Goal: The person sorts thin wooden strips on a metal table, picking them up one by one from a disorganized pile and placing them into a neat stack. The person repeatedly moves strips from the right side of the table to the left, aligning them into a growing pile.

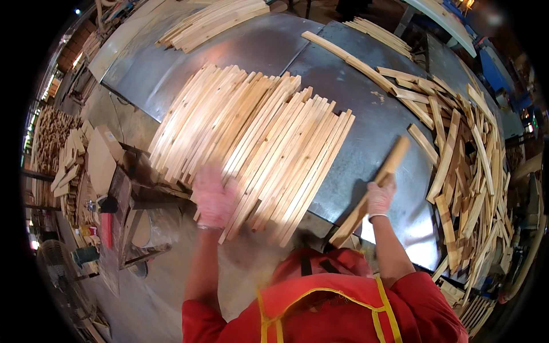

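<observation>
A row of pale wooden strips (251, 143) lies side by side on a metal-topped table (366, 143), their near ends jutting past its front edge. My left hand (214, 197), in a thin pinkish glove, is over the near ends of the strips left of the middle. It is blurred, but its fingers look stretched out and its thumb apart. My right hand (381, 197), gloved the same way, grips a single wooden strip (393, 159) around its middle. That strip slants from the table's front edge up to the right, apart from the row, and its far end is blurred.
A jumbled heap of wooden strips (457, 166) covers the table's right side. One long strip (366, 71) runs toward it from the far middle. More strips (214, 23) lie stacked at the far left. A worn stand (137, 217) and a fan (57, 268) are at the left.
</observation>
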Tool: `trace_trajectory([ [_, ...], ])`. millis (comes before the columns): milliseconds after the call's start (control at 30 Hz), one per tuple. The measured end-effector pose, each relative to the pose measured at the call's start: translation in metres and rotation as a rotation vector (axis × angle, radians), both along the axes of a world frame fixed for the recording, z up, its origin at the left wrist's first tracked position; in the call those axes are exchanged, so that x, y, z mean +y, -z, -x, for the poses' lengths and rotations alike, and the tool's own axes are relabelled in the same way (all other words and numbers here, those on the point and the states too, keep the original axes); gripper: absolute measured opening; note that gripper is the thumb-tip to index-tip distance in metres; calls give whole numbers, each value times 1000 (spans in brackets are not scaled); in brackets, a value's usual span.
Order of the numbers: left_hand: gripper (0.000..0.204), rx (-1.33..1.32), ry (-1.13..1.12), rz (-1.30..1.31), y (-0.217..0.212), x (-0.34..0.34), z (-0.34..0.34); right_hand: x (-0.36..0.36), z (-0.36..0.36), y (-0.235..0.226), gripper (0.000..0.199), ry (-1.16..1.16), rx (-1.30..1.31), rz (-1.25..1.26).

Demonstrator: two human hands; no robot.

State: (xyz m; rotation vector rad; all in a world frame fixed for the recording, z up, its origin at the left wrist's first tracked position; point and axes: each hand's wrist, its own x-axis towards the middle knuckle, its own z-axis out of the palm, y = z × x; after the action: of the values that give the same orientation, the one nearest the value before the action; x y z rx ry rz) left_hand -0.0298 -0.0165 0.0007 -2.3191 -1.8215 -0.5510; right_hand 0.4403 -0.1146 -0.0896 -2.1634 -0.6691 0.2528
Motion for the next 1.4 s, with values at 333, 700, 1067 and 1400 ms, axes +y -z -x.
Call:
trace_trajectory([
  [333,65,-360,-355,557,22,56,53,17,81,-24,75,-795,918,-107],
  [700,70,137,-137,216,-17,4,-73,-14,-252,-78,61,55,-451,460],
  [1067,85,-46,358,700,6,-118,-392,-130,-169,-97,72,-575,-150,228],
  [1400,36,-395,204,1021,19,-100,-384,-216,-306,-100,104,-402,123,881],
])
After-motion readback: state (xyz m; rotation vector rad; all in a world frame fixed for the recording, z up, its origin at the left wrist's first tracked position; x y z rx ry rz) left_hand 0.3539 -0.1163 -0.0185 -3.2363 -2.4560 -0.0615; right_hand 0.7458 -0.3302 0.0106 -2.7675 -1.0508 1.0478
